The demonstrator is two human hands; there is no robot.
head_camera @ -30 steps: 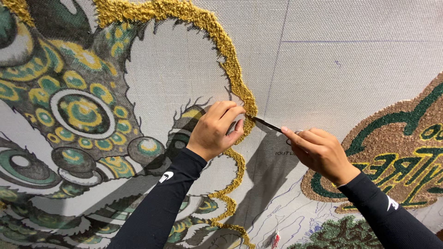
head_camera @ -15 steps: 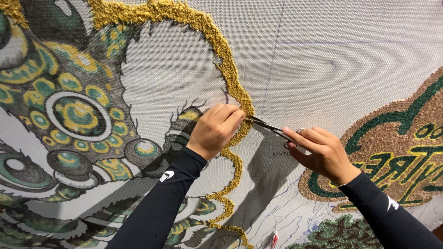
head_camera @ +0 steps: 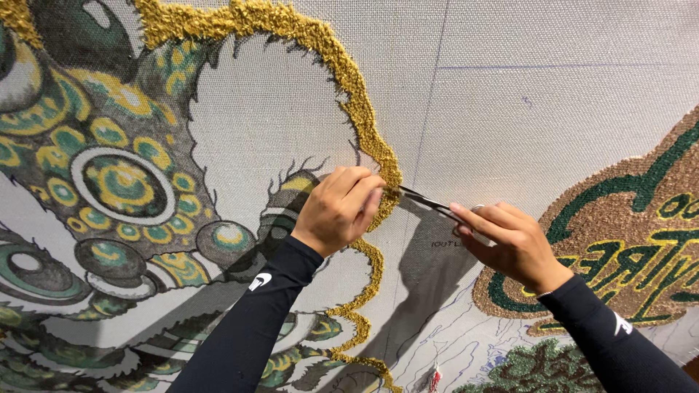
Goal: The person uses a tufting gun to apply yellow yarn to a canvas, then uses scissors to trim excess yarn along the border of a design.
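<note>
Moved: since a second ago the scissors (head_camera: 431,204) have slid left along the canvas (head_camera: 524,109), so their tips now meet the gold pile (head_camera: 368,109) at the left hand's (head_camera: 338,211) fingertips; the left hand has shifted only slightly.
Head view, left hand: curled into a loose fist, its fingers pressed together on the gold pile's edge, pinching or pinning the tufts. Whether any yarn is actually lifted between them cannot be told.
Head view, right hand: the right hand (head_camera: 510,244) has its grip closed around the scissor handles, index finger stretched along them. The blades look nearly closed, but how far is hard to tell.
Thing worked on: the gold pile runs as a winding border from the top, past both hands, down to the bottom edge, beside the green and yellow circles (head_camera: 124,185).
Risk, fingers: the blade tips lie right against the left fingertips; a snip could nick them.
Risk, backing: the blades lie flat on the bare weave; a dipped tip might cut the canvas.
Risk, pile: a deep cut could leave a notch in the border.
Risk, stray pull: snagged loops might drag out.
</note>
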